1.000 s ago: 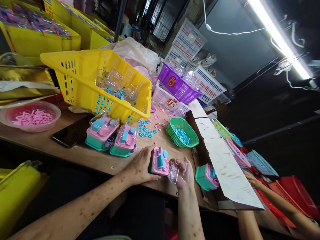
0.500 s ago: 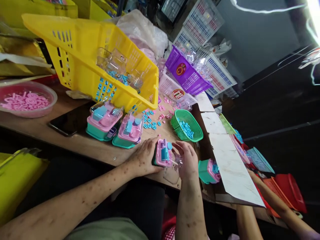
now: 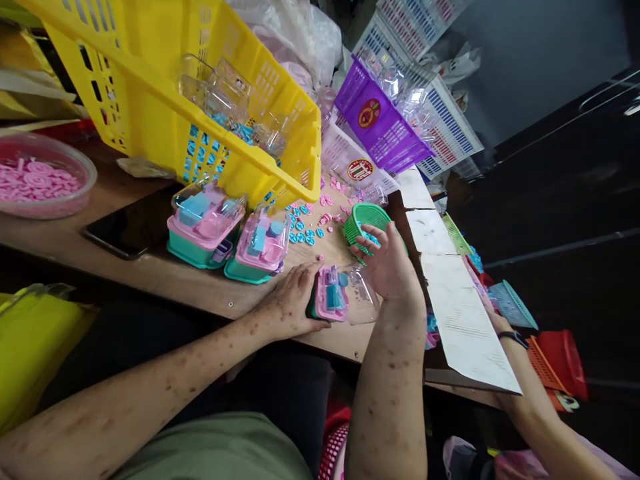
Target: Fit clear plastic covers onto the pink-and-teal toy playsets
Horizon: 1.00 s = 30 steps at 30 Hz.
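Note:
My left hand (image 3: pixel 293 303) is wrapped round a small pink and green toy box (image 3: pixel 332 300) near the table's front edge. Blue and purple pieces sit on the box's pink top. Its clear lid (image 3: pixel 363 297) hangs open on the right side. Palm up and fingers spread, my right hand (image 3: pixel 393 267) is raised beside the lid, in front of the green basket (image 3: pixel 367 217) of blue pieces, and holds nothing. To the left stand two similar toy boxes with clear lids shut, one nearer (image 3: pixel 259 247) and one farther left (image 3: pixel 204 227).
A yellow crate (image 3: pixel 150 93) of clear covers and blue parts stands behind. Loose blue and pink pieces (image 3: pixel 310 233) lie mid-table. At left are a phone (image 3: pixel 127 227) and a tub of pink parts (image 3: pixel 83 190). A cardboard partition (image 3: pixel 457 320) borders the right; beyond it shows another person's arm (image 3: pixel 533 393).
My right hand has moved off the toy box, up and to the right, and its fingers have spread. The left hand still holds the box. The view has shifted slightly.

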Available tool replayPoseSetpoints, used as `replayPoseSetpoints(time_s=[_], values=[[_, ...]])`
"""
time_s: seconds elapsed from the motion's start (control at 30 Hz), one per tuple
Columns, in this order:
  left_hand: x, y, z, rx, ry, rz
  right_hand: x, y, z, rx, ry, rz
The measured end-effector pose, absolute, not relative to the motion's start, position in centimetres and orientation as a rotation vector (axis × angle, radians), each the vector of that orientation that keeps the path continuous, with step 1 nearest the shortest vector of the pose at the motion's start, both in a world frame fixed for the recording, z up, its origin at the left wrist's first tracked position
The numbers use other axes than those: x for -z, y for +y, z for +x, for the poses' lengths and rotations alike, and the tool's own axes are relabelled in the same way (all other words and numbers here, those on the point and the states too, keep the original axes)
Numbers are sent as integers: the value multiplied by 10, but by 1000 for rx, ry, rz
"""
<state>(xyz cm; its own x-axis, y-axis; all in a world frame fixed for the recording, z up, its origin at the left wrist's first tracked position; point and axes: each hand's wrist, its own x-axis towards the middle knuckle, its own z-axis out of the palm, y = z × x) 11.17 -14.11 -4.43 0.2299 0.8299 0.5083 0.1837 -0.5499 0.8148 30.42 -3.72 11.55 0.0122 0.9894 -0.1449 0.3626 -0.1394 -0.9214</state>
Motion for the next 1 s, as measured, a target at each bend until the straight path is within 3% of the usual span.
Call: replayPoseSetpoints(time_s=[0.23, 0.43, 0.6, 0.73, 1.0], values=[[45, -139, 114, -1379, 914, 1890, -82, -117, 293, -772, -1380, -1342], [49, -137, 116, -1382, 944, 1900, -96, -123, 284, -938, -1295, -1431], [48, -136, 115, -1389, 901, 1892, -137, -100, 267, -940, -1766, -1726], [46, -136, 115, -1374, 919, 1884, -141, -93, 251, -811, -2100, -1821], [43, -138, 113, -1329, 929, 1877, -130, -100, 255, -313, -2370, -1428]])
